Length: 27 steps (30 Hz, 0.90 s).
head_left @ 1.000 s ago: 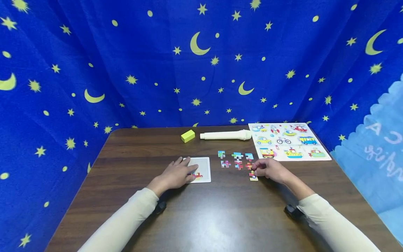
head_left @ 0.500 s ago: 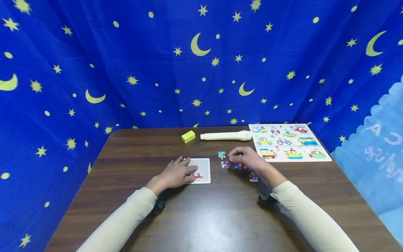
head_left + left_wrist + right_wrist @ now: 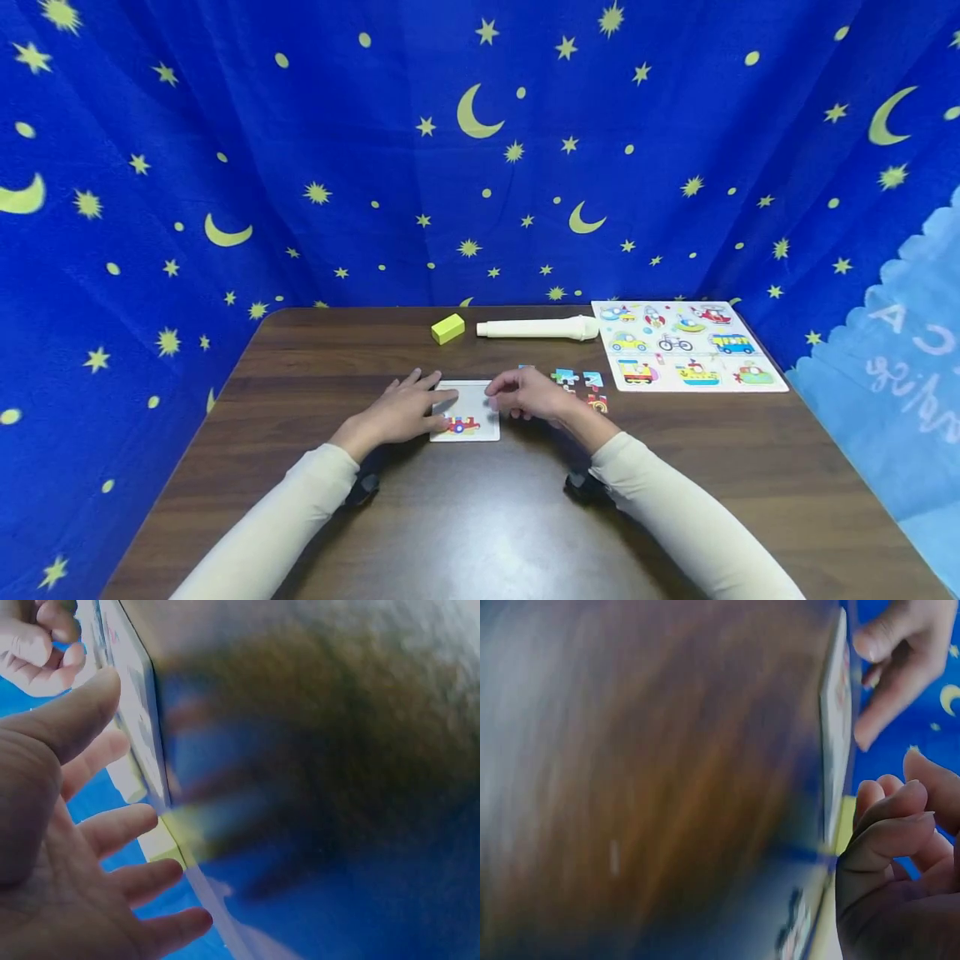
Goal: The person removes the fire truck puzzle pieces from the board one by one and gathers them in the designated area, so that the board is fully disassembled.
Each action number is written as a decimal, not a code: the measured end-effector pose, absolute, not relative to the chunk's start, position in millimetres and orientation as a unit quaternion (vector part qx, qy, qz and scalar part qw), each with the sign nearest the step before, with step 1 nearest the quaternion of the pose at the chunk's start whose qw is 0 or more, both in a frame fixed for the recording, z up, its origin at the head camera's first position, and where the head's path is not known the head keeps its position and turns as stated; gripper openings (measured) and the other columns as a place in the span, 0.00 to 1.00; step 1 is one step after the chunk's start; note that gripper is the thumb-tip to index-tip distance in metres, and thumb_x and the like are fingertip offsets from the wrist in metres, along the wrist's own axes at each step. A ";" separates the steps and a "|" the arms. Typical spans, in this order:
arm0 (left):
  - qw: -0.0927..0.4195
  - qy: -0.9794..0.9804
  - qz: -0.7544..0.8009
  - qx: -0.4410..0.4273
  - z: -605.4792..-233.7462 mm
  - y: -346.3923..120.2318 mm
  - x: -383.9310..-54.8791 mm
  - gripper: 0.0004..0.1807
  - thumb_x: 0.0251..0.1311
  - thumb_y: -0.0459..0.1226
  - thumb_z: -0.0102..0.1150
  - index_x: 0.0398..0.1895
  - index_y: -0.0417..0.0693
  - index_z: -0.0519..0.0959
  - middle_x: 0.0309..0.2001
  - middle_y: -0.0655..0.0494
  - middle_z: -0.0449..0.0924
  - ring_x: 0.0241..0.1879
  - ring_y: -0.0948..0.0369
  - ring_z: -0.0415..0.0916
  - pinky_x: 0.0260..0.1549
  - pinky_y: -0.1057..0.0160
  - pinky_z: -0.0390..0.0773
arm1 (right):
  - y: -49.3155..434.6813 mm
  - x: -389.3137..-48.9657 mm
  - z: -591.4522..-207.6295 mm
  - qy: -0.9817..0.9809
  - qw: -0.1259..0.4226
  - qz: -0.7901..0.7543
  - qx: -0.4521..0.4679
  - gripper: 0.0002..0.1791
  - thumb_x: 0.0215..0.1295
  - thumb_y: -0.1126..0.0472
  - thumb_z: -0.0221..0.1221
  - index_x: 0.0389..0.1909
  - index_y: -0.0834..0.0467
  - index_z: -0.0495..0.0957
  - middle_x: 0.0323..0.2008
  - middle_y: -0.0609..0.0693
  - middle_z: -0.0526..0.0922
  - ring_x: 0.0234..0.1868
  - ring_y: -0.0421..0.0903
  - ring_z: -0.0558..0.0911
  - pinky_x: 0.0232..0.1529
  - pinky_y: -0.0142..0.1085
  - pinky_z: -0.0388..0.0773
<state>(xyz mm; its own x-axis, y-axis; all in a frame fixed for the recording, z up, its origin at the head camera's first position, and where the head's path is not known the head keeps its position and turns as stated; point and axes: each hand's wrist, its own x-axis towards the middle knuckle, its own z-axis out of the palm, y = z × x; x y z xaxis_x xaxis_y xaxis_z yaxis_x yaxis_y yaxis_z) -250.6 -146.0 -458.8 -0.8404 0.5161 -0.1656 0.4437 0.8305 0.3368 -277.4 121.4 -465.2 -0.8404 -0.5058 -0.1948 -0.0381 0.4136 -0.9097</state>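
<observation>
My left hand [image 3: 401,408] lies with spread fingers at the left edge of a small white puzzle tray [image 3: 474,396]; the left wrist view shows its straight fingers. Red and blue puzzle pieces [image 3: 460,426] sit along the tray's near side, partly behind the thumb. At the tray's right edge is my right hand [image 3: 528,393], its fingers bent and thumb close to the fingertips, as in the right wrist view [image 3: 907,862]. I cannot tell whether a piece is pinched there. Loose jigsaw pieces [image 3: 565,377] lie just beyond and right of it, some hidden by the hand.
Behind the tray stand a yellow block [image 3: 447,329] and a white microphone-shaped object [image 3: 536,329]. A white board with vehicle pictures [image 3: 652,355] lies at the back right of the brown table [image 3: 480,517]. A blue starry curtain [image 3: 375,150] hangs behind.
My right hand has travelled left from the rightmost loose pieces, over the others, to the tray's right edge. The left hand stays by the tray, both shifted slightly left in view.
</observation>
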 end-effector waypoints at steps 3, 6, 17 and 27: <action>0.132 0.948 0.147 0.249 -460.2 -147.3 -252.1 0.30 0.71 0.52 0.59 0.74 0.61 0.71 0.79 0.43 0.55 0.78 0.34 0.44 0.70 0.26 0.47 | 110.0 -272.7 -466.5 0.815 0.238 -0.495 -0.184 0.13 0.66 0.65 0.64 0.49 0.64 0.83 0.24 0.47 0.77 0.21 0.41 0.72 0.19 0.30 0.67; 0.134 0.949 0.149 0.245 -460.7 -147.2 -253.1 0.30 0.71 0.51 0.59 0.74 0.61 0.71 0.79 0.43 0.55 0.78 0.34 0.43 0.69 0.25 0.46 | 100.0 -269.4 -466.5 0.821 0.241 -0.480 -0.197 0.11 0.64 0.66 0.65 0.47 0.64 0.84 0.24 0.45 0.77 0.21 0.39 0.71 0.20 0.30 0.67; 0.138 0.951 0.130 0.243 -462.1 -144.1 -252.4 0.30 0.71 0.53 0.59 0.75 0.61 0.70 0.79 0.43 0.56 0.77 0.33 0.45 0.68 0.24 0.48 | 86.7 -263.0 -468.3 0.857 0.204 -0.426 -0.207 0.05 0.57 0.70 0.67 0.36 0.64 0.86 0.27 0.46 0.84 0.28 0.38 0.78 0.31 0.29 0.75; 0.132 0.955 0.101 0.244 -461.8 -141.6 -251.4 0.29 0.72 0.52 0.58 0.74 0.60 0.71 0.78 0.42 0.57 0.77 0.31 0.47 0.66 0.23 0.51 | 84.0 -261.0 -468.1 0.855 0.204 -0.431 -0.205 0.05 0.53 0.73 0.67 0.31 0.64 0.83 0.22 0.43 0.79 0.25 0.38 0.75 0.27 0.28 0.70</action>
<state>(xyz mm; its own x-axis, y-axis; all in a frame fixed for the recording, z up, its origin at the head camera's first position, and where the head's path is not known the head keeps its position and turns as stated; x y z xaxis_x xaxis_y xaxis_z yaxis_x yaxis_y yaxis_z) -251.4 -141.6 -461.8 -0.8462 0.4932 -0.2018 0.4399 0.8602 0.2579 -261.0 84.0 -468.1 -0.8330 -0.5260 -0.1716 -0.1753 0.5452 -0.8198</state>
